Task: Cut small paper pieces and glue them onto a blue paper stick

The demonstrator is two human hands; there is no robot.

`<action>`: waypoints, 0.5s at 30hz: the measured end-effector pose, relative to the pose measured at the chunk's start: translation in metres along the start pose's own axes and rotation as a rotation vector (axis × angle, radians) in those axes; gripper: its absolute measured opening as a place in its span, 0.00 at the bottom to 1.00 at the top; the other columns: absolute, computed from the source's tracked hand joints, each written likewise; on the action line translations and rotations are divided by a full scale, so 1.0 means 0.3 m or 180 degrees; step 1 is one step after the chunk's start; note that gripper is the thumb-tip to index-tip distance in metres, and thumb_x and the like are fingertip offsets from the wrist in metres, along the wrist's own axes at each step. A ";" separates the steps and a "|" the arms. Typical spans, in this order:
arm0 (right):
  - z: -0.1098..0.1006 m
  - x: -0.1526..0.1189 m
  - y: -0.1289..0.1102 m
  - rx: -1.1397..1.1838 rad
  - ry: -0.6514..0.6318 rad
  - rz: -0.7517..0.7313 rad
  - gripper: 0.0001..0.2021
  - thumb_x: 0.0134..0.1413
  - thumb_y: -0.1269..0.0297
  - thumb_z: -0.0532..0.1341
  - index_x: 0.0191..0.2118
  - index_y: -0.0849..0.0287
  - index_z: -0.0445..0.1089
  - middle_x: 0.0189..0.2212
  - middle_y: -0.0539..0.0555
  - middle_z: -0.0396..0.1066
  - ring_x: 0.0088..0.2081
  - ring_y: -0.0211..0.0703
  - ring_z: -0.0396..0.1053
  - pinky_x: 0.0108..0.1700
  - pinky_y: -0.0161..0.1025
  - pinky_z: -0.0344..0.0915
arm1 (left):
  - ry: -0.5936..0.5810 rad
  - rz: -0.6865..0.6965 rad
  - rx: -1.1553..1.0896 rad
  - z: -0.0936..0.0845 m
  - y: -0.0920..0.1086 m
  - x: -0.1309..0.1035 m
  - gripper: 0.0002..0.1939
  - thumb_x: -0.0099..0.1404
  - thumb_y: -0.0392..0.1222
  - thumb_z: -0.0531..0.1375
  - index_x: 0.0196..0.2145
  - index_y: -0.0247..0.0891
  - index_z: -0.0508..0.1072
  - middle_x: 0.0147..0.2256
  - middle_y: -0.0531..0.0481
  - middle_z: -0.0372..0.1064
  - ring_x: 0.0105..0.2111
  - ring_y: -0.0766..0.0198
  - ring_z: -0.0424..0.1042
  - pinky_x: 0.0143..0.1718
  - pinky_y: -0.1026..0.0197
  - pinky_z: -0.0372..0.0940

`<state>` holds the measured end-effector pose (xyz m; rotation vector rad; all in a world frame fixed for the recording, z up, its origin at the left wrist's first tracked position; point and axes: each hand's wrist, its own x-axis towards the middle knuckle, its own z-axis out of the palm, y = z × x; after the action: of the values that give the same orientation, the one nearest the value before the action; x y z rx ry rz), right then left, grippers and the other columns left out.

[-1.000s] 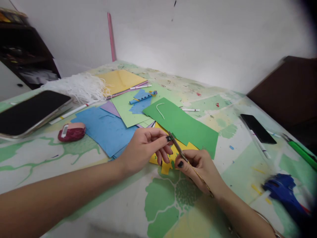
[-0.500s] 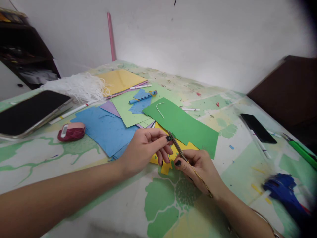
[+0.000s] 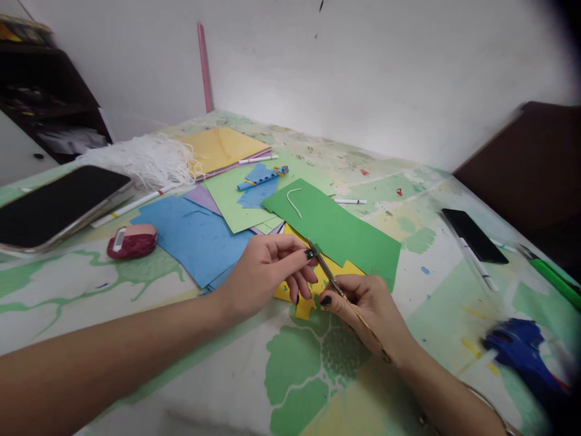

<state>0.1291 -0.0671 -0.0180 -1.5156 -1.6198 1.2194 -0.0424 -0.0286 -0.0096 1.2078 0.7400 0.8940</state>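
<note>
My right hand (image 3: 363,309) is closed around a pair of scissors (image 3: 327,272), their blades pointing up and to the left. At the blade tips, my left hand (image 3: 276,272) pinches what looks like a tiny piece of green paper (image 3: 318,246), mostly hidden by the thumb and finger. Beneath both hands lies yellow paper (image 3: 355,267) with cut edges and small green snippets on it. Just beyond, a green sheet (image 3: 345,227) carries a short, curved white string (image 3: 294,203).
Blue sheets (image 3: 190,236) and a pink-and-maroon case (image 3: 132,241) lie left, near a large phone (image 3: 59,203) and white strings (image 3: 140,160). A decorated blue paper roll (image 3: 261,180) rests behind. To the right are a black phone (image 3: 474,236), a green cutter (image 3: 556,278) and a blue glue gun (image 3: 521,351).
Almost nothing differs. Both hands and the scissors keep their positions, and the view has shifted only very slightly.
</note>
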 end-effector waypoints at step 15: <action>-0.034 0.007 0.002 0.0376 0.0372 0.0150 0.17 0.44 0.51 0.62 0.28 0.62 0.66 0.11 0.42 0.52 0.12 0.28 0.47 0.13 0.28 0.43 | 0.0122 -0.0087 0.0506 -0.015 -0.005 0.020 0.07 0.58 0.38 0.59 0.27 0.31 0.73 0.23 0.49 0.72 0.19 0.69 0.70 0.18 0.69 0.64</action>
<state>0.1382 -0.0628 -0.0149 -1.5287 -1.4192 1.2065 -0.0434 -0.0214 -0.0121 1.3200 0.8695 0.8500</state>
